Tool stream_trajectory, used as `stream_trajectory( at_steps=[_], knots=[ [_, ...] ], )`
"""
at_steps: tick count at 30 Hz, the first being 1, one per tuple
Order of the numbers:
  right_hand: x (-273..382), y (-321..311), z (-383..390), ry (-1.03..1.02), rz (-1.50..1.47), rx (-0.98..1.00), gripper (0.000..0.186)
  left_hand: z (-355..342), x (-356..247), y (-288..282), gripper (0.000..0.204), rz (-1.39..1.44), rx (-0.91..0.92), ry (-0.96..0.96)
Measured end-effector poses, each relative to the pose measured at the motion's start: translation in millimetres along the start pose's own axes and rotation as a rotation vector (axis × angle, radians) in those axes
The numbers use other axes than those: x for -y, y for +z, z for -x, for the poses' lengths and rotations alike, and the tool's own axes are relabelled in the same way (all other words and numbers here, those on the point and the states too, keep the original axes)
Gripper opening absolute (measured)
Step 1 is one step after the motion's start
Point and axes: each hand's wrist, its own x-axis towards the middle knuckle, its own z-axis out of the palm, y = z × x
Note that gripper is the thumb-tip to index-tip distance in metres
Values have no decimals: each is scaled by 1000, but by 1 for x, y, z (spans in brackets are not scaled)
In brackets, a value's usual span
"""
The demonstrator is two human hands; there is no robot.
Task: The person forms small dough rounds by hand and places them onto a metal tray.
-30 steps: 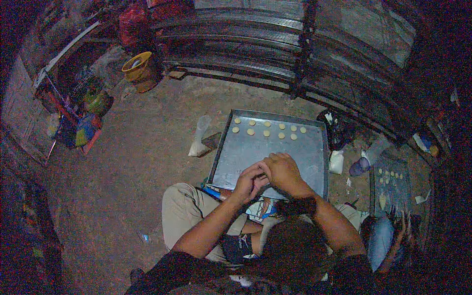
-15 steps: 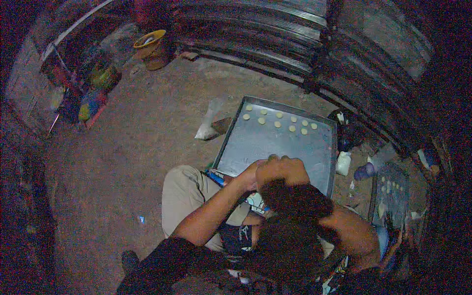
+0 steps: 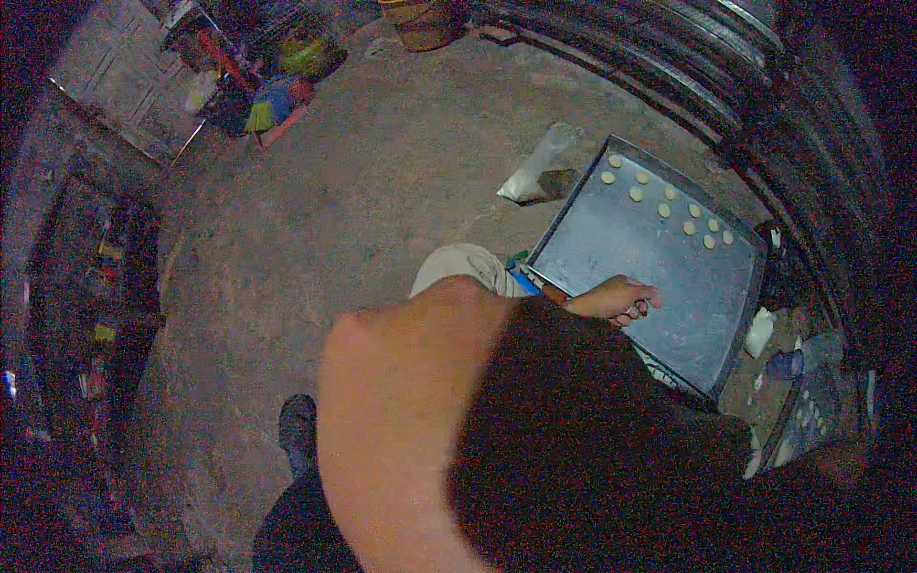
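Observation:
My left hand [image 3: 619,299] is over the near edge of a large metal baking tray [image 3: 659,277]. Its fingers are curled; whether anything small sits between them cannot be made out. Small, round, pale yellow dough discs [image 3: 664,210] lie in two rows along the tray's far side. Raised very close to the camera, my right hand or forearm [image 3: 411,401] fills the lower middle, partly in deep shadow. Its fingers do not show. Below the left hand, the tray's near edge is partly covered by my arms.
Left of the tray lies a clear plastic bag of white stuff [image 3: 530,181]. A white bag [image 3: 759,331] and a second tray of pale discs [image 3: 807,420] are at the right. A bucket [image 3: 420,24] stands far back; corrugated metal [image 3: 659,57] lines the far side.
My two hands were together at the tray's near edge; now they are apart. The right arm has risen toward the camera. The view has swung left, so the tray appears farther right.

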Motion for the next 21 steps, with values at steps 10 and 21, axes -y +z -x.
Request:
stream_trajectory(
  at_steps=[10,21],
  knots=[
    [-1,4,-10,14,-90,27,31,-5,-1,1,30,80,77,-50],
    [-4,6,-9,14,-131,33,30,-14,26,-3,31,86,62,-45]
  ],
)
